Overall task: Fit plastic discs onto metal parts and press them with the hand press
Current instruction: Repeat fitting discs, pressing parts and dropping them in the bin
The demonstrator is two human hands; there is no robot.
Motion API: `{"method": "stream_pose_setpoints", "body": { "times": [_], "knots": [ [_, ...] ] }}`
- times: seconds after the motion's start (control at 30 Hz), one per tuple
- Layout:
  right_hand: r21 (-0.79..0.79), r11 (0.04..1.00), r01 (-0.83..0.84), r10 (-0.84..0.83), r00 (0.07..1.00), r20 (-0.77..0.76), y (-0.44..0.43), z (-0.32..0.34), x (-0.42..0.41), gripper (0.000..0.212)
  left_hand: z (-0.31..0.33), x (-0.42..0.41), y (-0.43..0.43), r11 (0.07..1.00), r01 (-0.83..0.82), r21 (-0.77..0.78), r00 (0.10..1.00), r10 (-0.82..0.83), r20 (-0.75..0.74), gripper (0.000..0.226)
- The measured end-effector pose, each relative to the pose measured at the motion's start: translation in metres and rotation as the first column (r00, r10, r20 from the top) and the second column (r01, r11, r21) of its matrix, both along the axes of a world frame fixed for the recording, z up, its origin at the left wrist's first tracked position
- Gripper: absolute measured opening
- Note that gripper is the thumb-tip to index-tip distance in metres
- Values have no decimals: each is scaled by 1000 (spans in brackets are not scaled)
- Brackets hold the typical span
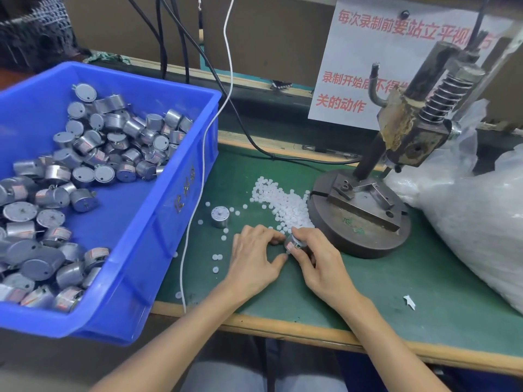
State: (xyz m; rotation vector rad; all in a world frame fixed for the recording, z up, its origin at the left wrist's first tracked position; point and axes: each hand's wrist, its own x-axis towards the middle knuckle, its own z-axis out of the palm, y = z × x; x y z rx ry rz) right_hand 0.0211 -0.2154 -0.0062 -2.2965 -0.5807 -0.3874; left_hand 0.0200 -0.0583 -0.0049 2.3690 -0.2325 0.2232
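Head camera: A person's right hand [319,258] is gripping a small metal part [293,243], with the fingers and thumb clamped round it. The part is sitting low over the green tabletop [396,281], just near of the hand press [396,142] and its round base [359,230]. The left hand [254,258] is meeting it from the left, its fingers bending toward the part's end and the thumb stretching out beneath. Whether those fingers are pinching anything cannot be told.

A heap of white plastic discs [285,205] is lying just beyond the hands, touching the left side of the press base. Loose discs are trailing off to the left across the tabletop. A second metal part [220,217] is standing upright among those strays, apart from both hands.

At the left, a blue bin [158,222] is overhanging the near edge of the tabletop and holding a jumble of metal parts [85,165]. A white cord [203,154] is hanging down beside the bin's right wall. A clear plastic bag [481,222] is slumping at the right, beside the press. A paper sign [353,66] with red lettering is standing at the far side, behind the press.
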Motion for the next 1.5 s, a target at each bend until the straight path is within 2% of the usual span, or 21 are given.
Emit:
{"method": "stream_pose_setpoints", "body": {
  "times": [0.2, 0.4, 0.5, 0.57, 0.6, 0.63, 0.67, 0.7, 0.73, 0.77, 0.8, 0.87, 0.97, 1.1, 1.2, 1.27, 1.33, 1.5],
  "knots": [
    [-98, 994, -39, 52, 990, 132, 2, -3, -1, 27, -2, 1, 1, 1000, 30, -10, 999, -29, 20, 37],
    [-126, 989, -81, 92, 992, 83, 3, -2, 0, 25, -2, 0, 0, 999, 50, -13, 998, -49, 32, 37],
    [-48, 997, -67, 68, 998, 19, 3, 0, -1, 18, 1, 0, 0, 998, 55, -32, 998, -54, 38, 37],
    [157, 986, 51, -30, 991, -130, 2, 6, -3, 7, 6, -1, -4, 994, 72, -77, 996, -69, 48, 35],
    [341, 928, 151, -69, 968, -242, 3, 10, -4, 5, 10, -1, -9, 990, 85, -112, 995, -78, 64, 35],
    [551, 794, 255, -59, 935, -349, 3, 14, -5, 4, 15, -1, -15, 984, 99, -146, 992, -87, 90, 35],
    [722, 597, 349, -10, 904, -428, 3, 17, -6, 4, 21, 2, -23, 978, 117, -174, 988, -96, 122, 35],
    [825, 390, 408, 56, 884, -464, 2, 21, -7, 5, 27, 5, -33, 972, 136, -193, 983, -108, 149, 34],
    [869, 227, 439, 110, 875, -471, 0, 25, -8, 7, 34, 10, -44, 966, 155, -208, 979, -122, 162, 34],
    [884, 110, 455, 143, 873, -467, -4, 30, -8, 8, 40, 16, -55, 961, 172, -217, 977, -137, 164, 32],
    [885, 35, 465, 161, 871, -464, -9, 37, -7, 8, 47, 22, -65, 958, 185, -218, 976, -152, 159, 31],
    [876, -25, 481, 152, 868, -472, -21, 48, -3, 8, 57, 37, -85, 964, 204, -173, 973, -180, 144, 29],
    [852, 7, 524, 60, 850, -524, -41, 54, -1, 9, 67, 61, -111, 976, 216, -14, 968, -212, 134, 34],
    [834, 132, 536, -32, 843, -536, -58, 49, -6, 9, 72, 92, -130, 961, 231, 152, 967, -244, 71, 38],
    [825, 209, 524, -136, 851, -507, -73, 48, -4, 12, 68, 101, -134, 979, 175, 104, 977, -186, 103, 44],
    [811, 277, 516, -223, 855, -468, -82, 52, 0, 14, 63, 102, -135, 994, 80, 79, 985, -91, 149, 47],
    [792, 350, 501, -302, 860, -411, -89, 65, 7, 16, 59, 102, -135, 999, 10, 37, 986, -16, 164, 42],
    [797, 419, 435, -529, 830, -175, -120, 154, 63, 10, 57, 102, -141, 998, 48, 48, 991, -54, 123, 29]
  ]
}}
